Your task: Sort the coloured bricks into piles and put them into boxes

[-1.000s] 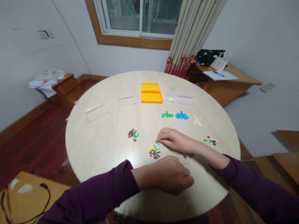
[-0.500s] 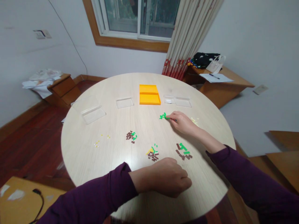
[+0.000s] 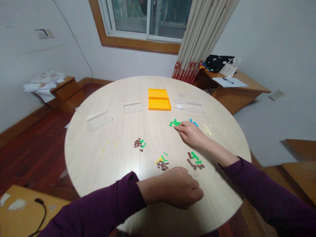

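Observation:
My right hand (image 3: 191, 132) reaches over the far right of the table, its fingers pressed together at the near edge of a pile of small green building pieces (image 3: 174, 123). Whatever lies between those fingertips is too small to make out. Just behind this hand are a few blue pieces (image 3: 194, 123), and to its right a heap of cream pieces (image 3: 207, 130). My left hand (image 3: 176, 189) is curled in a fist low over the near part of the table; the inside of the fist is hidden. Beyond it lies a brown, green and yellow pile (image 3: 162, 163).
Larger brown and green pieces (image 3: 195, 160) lie at right, another brown-green pile (image 3: 139, 144) at centre, tiny yellow and white bits (image 3: 103, 151) at left. An orange tray (image 3: 159, 110) and clear plastic boxes (image 3: 132, 108) stand toward the back of the round table (image 3: 113, 89).
My right hand has shifted slightly toward me from the green pile, and the blue pieces behind it now show. My left hand stays where it was.

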`<state>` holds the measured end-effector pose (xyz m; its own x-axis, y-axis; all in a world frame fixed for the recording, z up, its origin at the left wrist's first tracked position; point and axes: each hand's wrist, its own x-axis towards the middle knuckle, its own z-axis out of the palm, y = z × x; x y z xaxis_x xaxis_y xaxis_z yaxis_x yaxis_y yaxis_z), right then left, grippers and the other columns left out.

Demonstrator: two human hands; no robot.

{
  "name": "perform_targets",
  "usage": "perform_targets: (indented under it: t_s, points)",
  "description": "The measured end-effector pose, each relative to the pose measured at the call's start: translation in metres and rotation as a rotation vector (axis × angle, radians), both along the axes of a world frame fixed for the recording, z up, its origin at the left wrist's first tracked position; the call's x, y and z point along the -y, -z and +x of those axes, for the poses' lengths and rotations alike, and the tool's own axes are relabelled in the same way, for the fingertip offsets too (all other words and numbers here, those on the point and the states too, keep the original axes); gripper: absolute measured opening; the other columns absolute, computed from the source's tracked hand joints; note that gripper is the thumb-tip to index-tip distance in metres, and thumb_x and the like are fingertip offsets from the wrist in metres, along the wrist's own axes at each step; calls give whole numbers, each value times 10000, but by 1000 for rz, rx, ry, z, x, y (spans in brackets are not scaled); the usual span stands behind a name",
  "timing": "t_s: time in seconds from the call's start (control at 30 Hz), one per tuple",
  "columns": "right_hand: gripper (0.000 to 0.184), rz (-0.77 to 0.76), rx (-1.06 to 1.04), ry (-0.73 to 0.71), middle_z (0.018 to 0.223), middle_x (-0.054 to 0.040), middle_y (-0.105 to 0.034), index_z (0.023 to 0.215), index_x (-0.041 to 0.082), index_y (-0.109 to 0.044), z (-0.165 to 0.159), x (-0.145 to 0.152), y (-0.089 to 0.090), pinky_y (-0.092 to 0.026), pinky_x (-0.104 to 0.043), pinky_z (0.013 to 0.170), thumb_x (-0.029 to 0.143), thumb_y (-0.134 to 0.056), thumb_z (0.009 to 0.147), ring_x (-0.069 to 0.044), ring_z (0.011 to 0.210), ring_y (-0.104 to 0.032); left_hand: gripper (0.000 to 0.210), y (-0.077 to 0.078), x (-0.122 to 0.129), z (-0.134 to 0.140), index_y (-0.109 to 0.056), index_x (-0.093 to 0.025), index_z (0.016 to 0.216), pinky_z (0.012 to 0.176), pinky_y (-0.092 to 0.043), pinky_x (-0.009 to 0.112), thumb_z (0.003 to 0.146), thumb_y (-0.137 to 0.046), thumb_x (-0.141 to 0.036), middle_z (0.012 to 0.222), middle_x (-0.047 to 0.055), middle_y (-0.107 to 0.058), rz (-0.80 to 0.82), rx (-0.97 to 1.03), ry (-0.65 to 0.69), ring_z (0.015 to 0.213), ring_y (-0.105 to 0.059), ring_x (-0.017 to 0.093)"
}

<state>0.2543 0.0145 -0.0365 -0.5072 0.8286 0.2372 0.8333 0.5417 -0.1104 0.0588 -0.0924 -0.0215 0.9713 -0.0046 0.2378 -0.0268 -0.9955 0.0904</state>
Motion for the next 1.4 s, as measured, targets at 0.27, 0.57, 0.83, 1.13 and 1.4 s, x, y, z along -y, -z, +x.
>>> perform_targets:
  t_s: [0.27, 0.57, 0.83, 1.13, 1.4]
  points:
    - [355, 10, -46, 6, 905, -135, -648, 1095, 164, -703, 1, 7, -1, -428, -378, 784, 190, -377, 957, -239, 854, -561, 123, 1, 0, 1, -552, -177, 697, 460, -319, 305, 819, -564, -185, 582, -16, -557, 7, -17, 2, 473, -482, 130]
    - [239, 16, -51, -5, 902, -112, -641, 1036, 194, -690, -13, -9, 2, -417, -370, 776, 224, -477, 932, -238, 857, -553, 128, 0, 0, 1, -548, -176, 688, 470, -326, 307, 813, -571, -190, 594, -13, -571, -1, -28, -14, 481, -496, 132]
    - [143, -48, -165, 61, 823, -96, -649, 833, 186, -662, -19, -22, 0, -428, -374, 789, 209, -530, 882, -232, 839, -571, 140, -2, 0, 0, -550, -173, 675, 463, -315, 303, 811, -578, -185, 582, -14, -567, 6, -10, -8, 478, -502, 135]
    - [177, -433, -208, 237, 592, -6, -558, 621, 197, -562, -24, -23, -14, -358, -283, 562, 184, -513, 790, -132, 564, -477, 142, -2, 0, 1, -553, -173, 679, 467, -322, 307, 819, -576, -181, 586, -14, -566, 9, -16, -11, 480, -481, 128]
    - [314, -442, -172, 373, 511, 21, -462, 518, 203, -470, -17, -33, -17, -299, -276, 545, 302, -572, 797, -114, 534, -426, 142, -6, -1, 0, -562, -172, 688, 479, -333, 308, 829, -564, -188, 599, -13, -572, -6, -49, -19, 478, -460, 124]
